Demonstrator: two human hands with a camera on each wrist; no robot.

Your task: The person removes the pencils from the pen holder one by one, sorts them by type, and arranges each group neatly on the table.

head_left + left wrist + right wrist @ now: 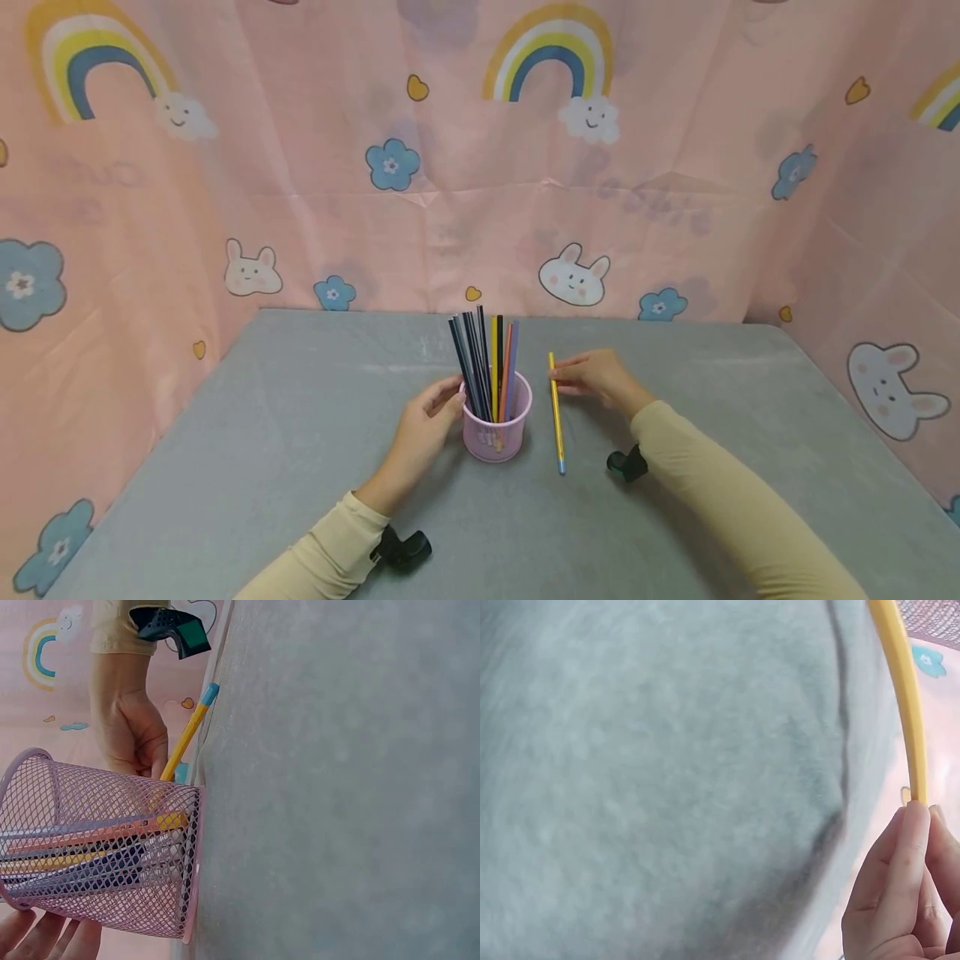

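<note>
A pink mesh pencil cup (pixel 492 443) stands upright on the grey table, with several pencils (pixel 480 367) leaning in it, mostly dark plus a yellow, an orange and a purple one. My left hand (pixel 423 425) holds the cup's left side near the rim; its fingers (pixel 52 937) show against the mesh in the left wrist view. To the right of the cup, my right hand (pixel 600 379) pinches a yellow pencil (pixel 557 417) near its upper end. The pencil's blue end points down toward the table. In the right wrist view, thumb and fingers (pixel 911 855) meet on the yellow shaft.
The grey table (pixel 315 467) extends around both hands. Behind and beside it hangs a pink cloth (pixel 300 167) printed with rainbows, rabbits and flowers. A dark camera mount (pixel 405 550) sits at the left wrist, and another camera mount (pixel 628 464) at the right.
</note>
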